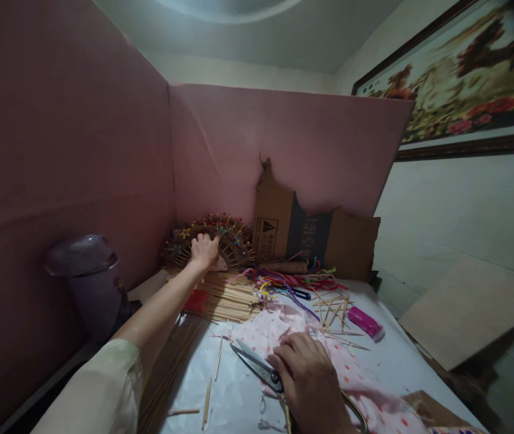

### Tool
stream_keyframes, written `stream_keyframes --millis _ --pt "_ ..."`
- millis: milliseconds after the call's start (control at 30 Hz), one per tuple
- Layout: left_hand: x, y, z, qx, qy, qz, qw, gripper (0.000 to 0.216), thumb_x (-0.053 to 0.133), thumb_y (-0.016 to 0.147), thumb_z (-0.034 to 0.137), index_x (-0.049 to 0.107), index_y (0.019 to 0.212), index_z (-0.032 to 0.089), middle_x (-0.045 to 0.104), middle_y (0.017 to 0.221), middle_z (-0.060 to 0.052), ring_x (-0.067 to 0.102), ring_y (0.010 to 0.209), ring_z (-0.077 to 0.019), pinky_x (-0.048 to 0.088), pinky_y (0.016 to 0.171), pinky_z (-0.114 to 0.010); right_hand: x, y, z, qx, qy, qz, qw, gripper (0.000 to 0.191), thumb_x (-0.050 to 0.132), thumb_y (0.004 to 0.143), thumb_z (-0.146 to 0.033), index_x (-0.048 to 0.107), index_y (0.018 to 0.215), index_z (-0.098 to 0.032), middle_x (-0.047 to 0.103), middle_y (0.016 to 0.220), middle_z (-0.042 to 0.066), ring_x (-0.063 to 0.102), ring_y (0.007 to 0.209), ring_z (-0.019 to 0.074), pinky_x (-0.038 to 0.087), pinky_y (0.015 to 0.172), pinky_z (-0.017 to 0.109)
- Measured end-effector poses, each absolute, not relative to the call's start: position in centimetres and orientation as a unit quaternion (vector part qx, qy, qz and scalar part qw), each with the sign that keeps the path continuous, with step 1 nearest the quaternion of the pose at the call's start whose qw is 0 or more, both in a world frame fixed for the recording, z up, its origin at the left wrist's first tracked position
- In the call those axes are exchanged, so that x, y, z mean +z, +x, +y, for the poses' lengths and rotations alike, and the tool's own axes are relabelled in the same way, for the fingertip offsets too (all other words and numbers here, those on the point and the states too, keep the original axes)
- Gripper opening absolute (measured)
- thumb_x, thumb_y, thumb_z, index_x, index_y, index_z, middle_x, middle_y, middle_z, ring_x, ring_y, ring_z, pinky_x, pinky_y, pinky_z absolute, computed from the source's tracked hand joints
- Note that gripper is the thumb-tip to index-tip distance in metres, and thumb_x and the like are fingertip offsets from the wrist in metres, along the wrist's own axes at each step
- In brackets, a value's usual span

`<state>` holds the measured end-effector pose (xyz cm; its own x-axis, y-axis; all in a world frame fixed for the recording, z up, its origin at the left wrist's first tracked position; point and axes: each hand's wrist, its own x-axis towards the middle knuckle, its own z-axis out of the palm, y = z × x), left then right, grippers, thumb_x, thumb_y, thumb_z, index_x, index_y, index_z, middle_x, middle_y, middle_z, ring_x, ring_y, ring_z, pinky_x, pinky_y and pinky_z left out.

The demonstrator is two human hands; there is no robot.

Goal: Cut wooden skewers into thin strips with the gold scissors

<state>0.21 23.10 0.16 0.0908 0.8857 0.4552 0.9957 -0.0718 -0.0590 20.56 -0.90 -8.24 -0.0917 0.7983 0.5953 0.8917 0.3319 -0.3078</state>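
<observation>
- Head view: a decorated fan (230, 239) is sitting at the surface's (234, 389) far-left corner.
- Left hand (205, 250) is touching its front; I cannot tell the grip.
- Right hand (309, 380) is covering scissors (266, 372) toward the near edge, grip hidden.

Left hand (206, 248) at decorated fan-shaped piece (241, 246), right hand (307, 378) over scissors (257, 365), spotted pink cloth (354, 372) alongside, thin sticks (232, 303), tangled coloured cords (291, 279) and magenta packet (364, 323) on white worktop (234, 395), torn cardboard (354, 244) against pink partition (293, 138), framed picture (465, 87) at right.
</observation>
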Motion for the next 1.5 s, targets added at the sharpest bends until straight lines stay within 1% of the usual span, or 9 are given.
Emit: stream_keyframes --millis 200,533,800,1000,1133,1233,1333,1433,1500 --pt "0.2 0.1 23.9 -0.149 -0.711 -0.665 0.170 0.055 0.036 0.080 0.016 0.038 0.132 0.033 0.053 0.108 -0.016 0.044 0.101 -0.0285 0.032 0.079 -0.037 -8.1 20.5 -0.9 -0.069 -0.573 -0.739 0.346 0.012 0.058 0.078 -0.014 0.061 0.070 -0.023 0.059 0.079 0.001 0.051 0.077 0.0188 0.033 0.072 0.032" --pt "0.6 0.4 24.3 -0.154 -0.704 -0.676 0.154 0.052 0.037 0.080 0.017 0.041 0.130 0.034 0.055 0.109 -0.015 0.045 0.102 -0.0288 0.033 0.079 -0.038 -8.2 20.6 -1.0 -0.061 -0.580 -0.737 0.342 0.011 0.059 0.078 -0.014 0.061 0.070 -0.023 0.059 0.080 0.001 0.051 0.078 0.0191 0.034 0.072 0.032" --pt "0.9 0.8 24.5 -0.164 -0.702 -0.679 0.138 0.049 0.041 0.080 0.019 0.046 0.127 0.032 0.055 0.111 -0.016 0.045 0.104 -0.0297 0.033 0.081 -0.039 -8.0 20.5 -1.0 -0.057 -0.579 -0.737 0.344 0.012 0.059 0.077 -0.014 0.061 0.070 -0.022 0.059 0.080 0.002 0.050 0.077 0.0190 0.034 0.071 0.032" --pt "2.3 0.4 23.9 -0.176 -0.702 -0.682 0.102 0.049 0.044 0.077 0.019 0.048 0.125 0.032 0.058 0.108 -0.014 0.048 0.101 -0.0292 0.038 0.078 -0.036 -7.7 20.4 -1.1 -0.057 -0.581 -0.739 0.338 0.013 0.057 0.079 -0.013 0.061 0.070 -0.022 0.059 0.079 0.002 0.050 0.078 0.0188 0.035 0.074 0.032" --pt "3.9 -0.2 23.0 -0.193 -0.702 -0.680 0.086 0.055 0.048 0.073 0.017 0.047 0.127 0.028 0.059 0.111 -0.012 0.049 0.103 -0.0291 0.040 0.078 -0.035 -7.5 20.4 -1.3 -0.056 -0.583 -0.740 0.332 0.012 0.057 0.080 -0.016 0.061 0.070 -0.021 0.059 0.080 0.002 0.050 0.079 0.0187 0.034 0.076 0.033" --pt "4.5 -0.5 21.6 -0.199 -0.713 -0.667 0.079 0.054 0.048 0.073 0.017 0.049 0.126 0.023 0.060 0.113 -0.010 0.050 0.103 -0.0271 0.041 0.080 -0.032 -7.1 20.4 -1.4 -0.063 -0.590 -0.740 0.317 0.012 0.057 0.081 -0.019 0.062 0.071 -0.021 0.060 0.081 0.002 0.050 0.081 0.0187 0.033 0.075 0.032" --pt "4.0 -0.9 19.5 -0.188 -0.738 -0.644 0.070 0.044 0.047 0.073 0.019 0.058 0.116 0.023 0.064 0.106 -0.007 0.053 0.097 -0.0228 0.041 0.078 -0.028 -6.7 20.5 -1.6 -0.074 -0.592 -0.742 0.306 0.012 0.057 0.082 -0.021 0.064 0.072 -0.020 0.061 0.082 0.003 0.050 0.083 0.0190 0.032 0.075 0.032" --pt "2.6 -1.3 16.8 -0.159 -0.769 -0.616 0.060 0.030 0.050 0.071 0.023 0.068 0.096 0.021 0.068 0.093 -0.007 0.057 0.088 -0.0214 0.041 0.068 -0.026 -6.5 20.6 -1.7 -0.085 -0.592 -0.741 0.304 0.011 0.058 0.082 -0.023 0.065 0.073 -0.019 0.061 0.082 0.004 0.050 0.083 0.0192 0.031 0.075 0.032" --pt "1.4 -1.6 14.8 -0.135 -0.793 -0.592 0.054 0.023 0.052 0.069 0.023 0.070 0.083 0.018 0.069 0.083 -0.007 0.059 0.079 -0.0200 0.039 0.062 -0.025 -6.4 20.7 -1.7 -0.090 -0.592 -0.740 0.306 0.012 0.059 0.081 -0.025 0.065 0.073 -0.019 0.062 0.083 0.005 0.049 0.084 0.0193 0.031 0.075 0.032"
